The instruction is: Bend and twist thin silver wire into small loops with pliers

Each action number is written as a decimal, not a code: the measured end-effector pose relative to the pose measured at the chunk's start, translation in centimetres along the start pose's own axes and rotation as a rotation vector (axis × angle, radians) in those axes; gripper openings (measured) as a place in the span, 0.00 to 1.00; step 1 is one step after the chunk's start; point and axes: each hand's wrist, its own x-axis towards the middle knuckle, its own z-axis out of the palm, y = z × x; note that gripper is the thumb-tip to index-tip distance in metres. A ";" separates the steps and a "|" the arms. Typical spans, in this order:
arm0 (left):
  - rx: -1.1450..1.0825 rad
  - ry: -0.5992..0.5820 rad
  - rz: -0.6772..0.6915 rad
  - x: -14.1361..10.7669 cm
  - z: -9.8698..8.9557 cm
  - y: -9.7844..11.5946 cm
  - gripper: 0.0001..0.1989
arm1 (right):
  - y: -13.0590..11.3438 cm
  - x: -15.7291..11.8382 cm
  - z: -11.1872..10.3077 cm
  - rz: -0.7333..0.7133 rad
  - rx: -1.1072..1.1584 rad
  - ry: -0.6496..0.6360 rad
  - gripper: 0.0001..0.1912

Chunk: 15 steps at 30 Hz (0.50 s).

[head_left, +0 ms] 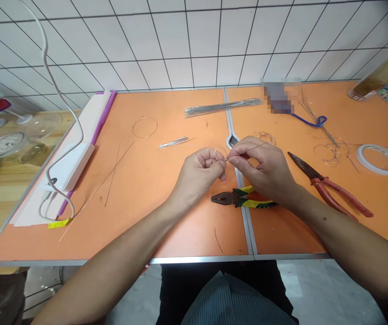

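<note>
Near the middle of the orange table (180, 225), my left hand (202, 171) pinches a small loop of thin wire (216, 153). My right hand (261, 164) is closed on the same wire at the loop's right side, its fingertips meeting those of my left hand. A thin wire end sticks out over the right fingers. Pliers with yellow-green handles (226, 198) lie just below my right hand, partly behind it. A short bundle of silvery wires (173, 142) rests to the left of the hands, and a longer bundle (221, 108) lies behind them.
Red-handled pliers (329, 183), a white tape roll (379, 159) and tangled wire (331, 151) are at the right. A wire ring (145, 127) and long wires (102, 183) lie left. A white device with a cable (75, 167) sits far left; a glass (366, 85) stands back right.
</note>
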 end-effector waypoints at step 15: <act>0.095 0.021 0.087 -0.5 0.6 -0.2 0.04 | -0.2 -0.3 0.1 -0.043 -0.084 0.053 0.08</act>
